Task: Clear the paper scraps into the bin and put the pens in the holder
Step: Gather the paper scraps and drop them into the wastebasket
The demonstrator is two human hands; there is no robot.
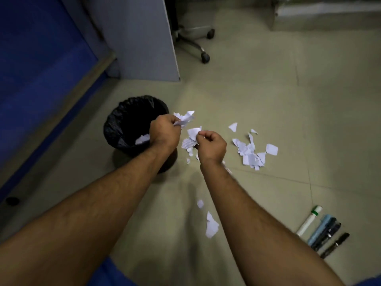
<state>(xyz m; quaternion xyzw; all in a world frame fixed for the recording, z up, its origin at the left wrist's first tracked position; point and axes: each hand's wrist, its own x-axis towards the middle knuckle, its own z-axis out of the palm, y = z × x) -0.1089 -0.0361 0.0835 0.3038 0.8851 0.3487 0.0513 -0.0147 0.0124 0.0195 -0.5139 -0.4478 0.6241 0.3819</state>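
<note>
A round bin (123, 118) lined with a black bag stands on the floor, a white scrap lying inside it. My left hand (165, 131) hovers at the bin's right rim and grips a bunch of white paper scraps (185, 117). Just to its right, my right hand (211, 146) pinches a single scrap (193, 132). More torn scraps (251, 152) lie scattered on the floor to the right, and a few scraps (212, 226) sit nearer me. Several pens and markers (323, 232) lie side by side at the lower right. No pen holder is in view.
A grey desk panel (142, 38) rises behind the bin, with an office chair base on castors (198, 44) beside it. A blue wall panel (37, 65) runs along the left. The floor is pale tile.
</note>
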